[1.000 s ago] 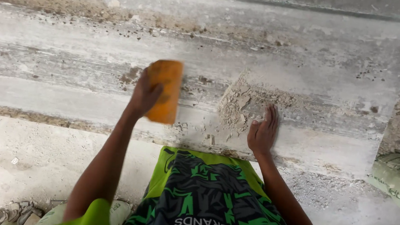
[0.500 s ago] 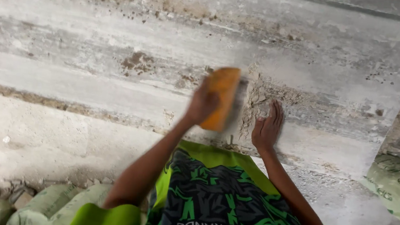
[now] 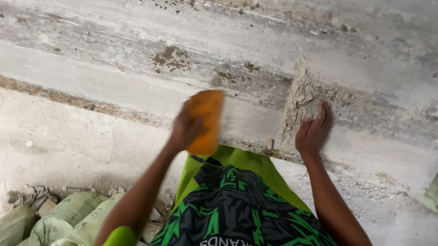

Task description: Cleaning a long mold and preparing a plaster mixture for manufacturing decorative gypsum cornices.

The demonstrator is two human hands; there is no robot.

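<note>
1. Left hand grips the orange float, fingers wrapped round its left edge.
2. The float stands on end, long axis up-down, flat against the concrete ledge (motion-blurred).
3. Right hand is open, fingers spread, pressed beside the crumbly mortar patch.

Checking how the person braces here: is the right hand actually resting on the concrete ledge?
Touching. The head view shows the right hand laid flat, fingers spread, on the concrete ledge beside the crumbly mortar patch, with no gap visible.
</note>
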